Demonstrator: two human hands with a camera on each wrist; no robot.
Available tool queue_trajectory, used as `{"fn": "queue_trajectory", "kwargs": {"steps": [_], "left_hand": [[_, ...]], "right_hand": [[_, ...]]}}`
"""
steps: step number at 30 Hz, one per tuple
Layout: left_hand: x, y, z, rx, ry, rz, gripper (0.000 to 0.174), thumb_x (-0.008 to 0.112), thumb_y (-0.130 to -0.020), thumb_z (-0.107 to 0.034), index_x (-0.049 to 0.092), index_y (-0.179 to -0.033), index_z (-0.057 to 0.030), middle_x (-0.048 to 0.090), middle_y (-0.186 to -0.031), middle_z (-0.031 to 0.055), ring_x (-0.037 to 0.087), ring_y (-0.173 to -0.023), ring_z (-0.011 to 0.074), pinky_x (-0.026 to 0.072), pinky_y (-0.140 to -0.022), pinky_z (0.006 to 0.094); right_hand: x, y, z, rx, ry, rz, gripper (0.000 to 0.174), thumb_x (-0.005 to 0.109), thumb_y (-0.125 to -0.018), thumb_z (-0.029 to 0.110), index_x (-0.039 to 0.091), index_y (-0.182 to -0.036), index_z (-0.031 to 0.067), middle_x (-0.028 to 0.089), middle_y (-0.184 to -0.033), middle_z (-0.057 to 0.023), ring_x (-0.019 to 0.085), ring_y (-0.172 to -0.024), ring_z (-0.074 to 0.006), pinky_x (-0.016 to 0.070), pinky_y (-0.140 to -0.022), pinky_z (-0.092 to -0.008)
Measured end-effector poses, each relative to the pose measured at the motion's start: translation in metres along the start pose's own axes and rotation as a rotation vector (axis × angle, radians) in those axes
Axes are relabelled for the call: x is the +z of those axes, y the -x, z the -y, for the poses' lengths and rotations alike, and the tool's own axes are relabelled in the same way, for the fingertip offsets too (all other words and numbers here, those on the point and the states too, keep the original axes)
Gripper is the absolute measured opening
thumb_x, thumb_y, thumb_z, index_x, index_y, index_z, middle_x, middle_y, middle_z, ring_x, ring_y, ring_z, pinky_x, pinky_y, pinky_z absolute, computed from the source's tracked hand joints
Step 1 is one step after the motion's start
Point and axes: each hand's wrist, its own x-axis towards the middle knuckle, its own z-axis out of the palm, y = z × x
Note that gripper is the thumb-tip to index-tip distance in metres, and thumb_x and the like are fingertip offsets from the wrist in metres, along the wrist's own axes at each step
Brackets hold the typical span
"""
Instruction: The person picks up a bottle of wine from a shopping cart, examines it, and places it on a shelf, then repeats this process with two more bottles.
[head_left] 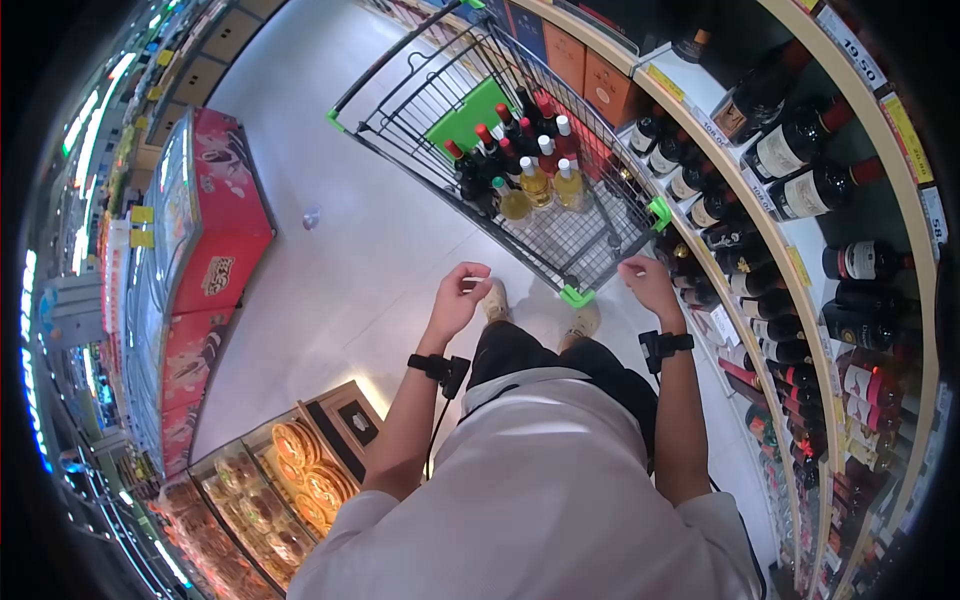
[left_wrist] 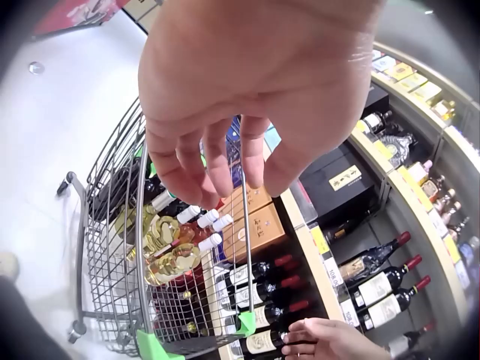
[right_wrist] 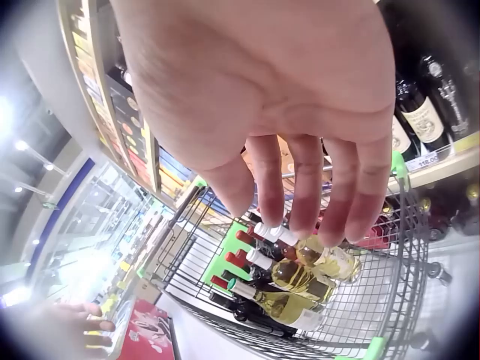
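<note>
A metal wire shopping cart [head_left: 400, 165] with green corners stands in front of me, several wine bottles [head_left: 537, 185] grouped upright inside. Some bottles have red caps; others have white caps and pale yellow wine. My left hand [head_left: 460, 298] is raised short of the cart's near side, its fingers loosely bent with nothing in them. My right hand [head_left: 652, 290] hovers by the cart's near right corner, also holding nothing. In the right wrist view its relaxed fingers [right_wrist: 304, 187] hang down in front of the bottles. The left wrist view shows bent left fingers [left_wrist: 217, 161] over the cart.
Shelves of wine bottles [head_left: 800, 145] with price tags curve along the right, close to the cart. A red freezer chest [head_left: 220, 260] stands to the left. Behind me at left is a stand of packaged baked goods [head_left: 305, 470]. Brown boxes [head_left: 605, 88] sit beyond the cart.
</note>
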Motion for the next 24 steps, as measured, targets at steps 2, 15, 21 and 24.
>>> {"fn": "queue_trajectory", "kwargs": {"steps": [2, 15, 21, 24], "left_hand": [[-0.006, -0.033, 0.000, 0.004, -0.050, 0.049, 0.024, 0.070, -0.089, -0.008, 0.064, -0.111, -0.0033, 0.066, -0.106, 0.0047, 0.062, -0.089, 0.0153, 0.0519, -0.081, 0.0300], [-0.049, -0.229, 0.058, 0.014, -0.205, 0.202, 0.062, 0.080, -0.075, -0.008, 0.049, -0.128, -0.0008, 0.061, -0.106, 0.0111, 0.066, -0.090, 0.0199, 0.0532, -0.081, 0.0331], [-0.053, -0.289, 0.100, -0.065, -0.294, 0.278, 0.081, 0.085, -0.068, -0.014, 0.045, -0.137, 0.0023, 0.061, -0.122, 0.0169, 0.066, -0.103, 0.0251, 0.0532, -0.088, 0.0360], [-0.049, -0.305, 0.086, 0.130, -0.483, 0.309, 0.076, 0.082, -0.071, -0.017, 0.047, -0.136, 0.0020, 0.063, -0.123, 0.0235, 0.064, -0.110, 0.0361, 0.0512, -0.094, 0.0395]], "right_hand": [[-0.001, 0.001, 0.001, 0.073, -0.008, -0.014, 0.022, 0.072, -0.087, 0.016, 0.071, -0.102, 0.0001, 0.073, -0.091, -0.0116, 0.070, -0.081, -0.0223, 0.0545, -0.075, -0.0329], [0.072, -0.007, 0.047, 0.451, 0.012, -0.089, 0.017, 0.070, -0.085, 0.015, 0.070, -0.098, 0.0046, 0.067, -0.077, -0.0067, 0.066, -0.077, -0.0207, 0.0521, -0.072, -0.0323], [0.133, 0.008, 0.064, 0.464, -0.188, -0.019, 0.029, 0.072, -0.084, 0.008, 0.066, -0.112, 0.0039, 0.068, -0.104, -0.0094, 0.066, -0.092, -0.0200, 0.0533, -0.084, -0.0335], [0.141, -0.001, 0.086, 0.522, -0.187, -0.028, 0.028, 0.070, -0.086, 0.009, 0.066, -0.114, 0.0022, 0.070, -0.104, -0.0121, 0.067, -0.093, -0.0225, 0.0533, -0.084, -0.0341]]}}
